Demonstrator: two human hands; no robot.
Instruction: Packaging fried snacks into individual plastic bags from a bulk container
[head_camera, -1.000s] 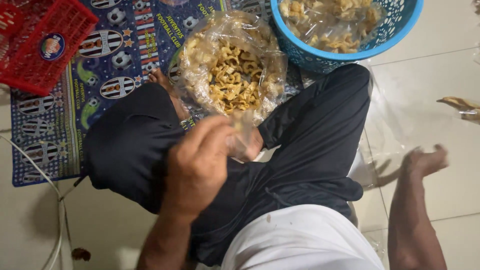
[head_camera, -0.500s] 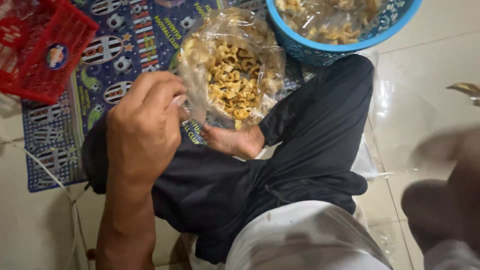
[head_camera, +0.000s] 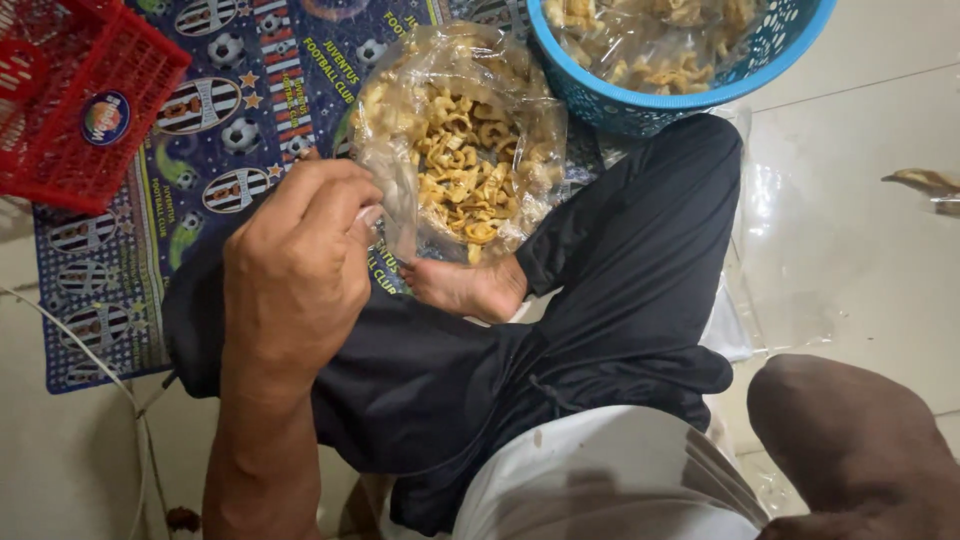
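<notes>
Clear plastic bag of yellow curled snacks (head_camera: 462, 150) lies on the patterned blue mat (head_camera: 130, 260) by your foot. Your left hand (head_camera: 300, 270) has shifted left and now pinches its edge; right hand's grip: cannot tell, only the arm shows.

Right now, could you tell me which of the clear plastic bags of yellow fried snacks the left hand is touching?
The clear bag on the patterned mat, pinched at its edge by the left hand; the others lie in the blue plastic basket.

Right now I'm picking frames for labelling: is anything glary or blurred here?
Head view: the left hand and the clear snack bag it pinches are sharp; the white floor tiles show soft glare; the arm at bottom right is close and out of focus, its hand out of frame.
</notes>
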